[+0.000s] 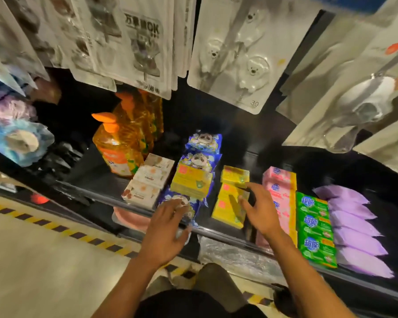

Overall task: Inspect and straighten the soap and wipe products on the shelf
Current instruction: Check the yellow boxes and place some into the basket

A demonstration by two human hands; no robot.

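Motion blur is smearing the fingertips of both hands, so it is hard to tell whether they are actually touching the packs beneath them. The left hand (168,228) is reaching in from six o'clock, palm down. Its fingers are lying straight and loosely together over the front blue plastic wipe pack with a panda print (194,213), hiding most of its face. Its thumb is pointing toward three o'clock beside the dark shelf rail (223,236). The right hand (260,207) is hanging spread and gripping nothing, fingers fanned toward ten o'clock over the stack of yellow cardboard soap boxes (225,212) and covering the stack's right edge. At nine o'clock of that stack a loose yellow soap box (192,181) is lying askew across the row of blue wipe packs (199,159), which is running back toward twelve o'clock. At three o'clock of the right hand, pink wrapped soap bars (279,180), green soap packets (315,228) and lilac pouches (354,226) are sitting side by side, their small print too blurred to read. At ten o'clock of the left hand, white-and-brown boxes (147,184) are standing in front of orange pump bottles (115,148). White blister cards (228,53) are hanging across the top, cutting off the shelf's back.
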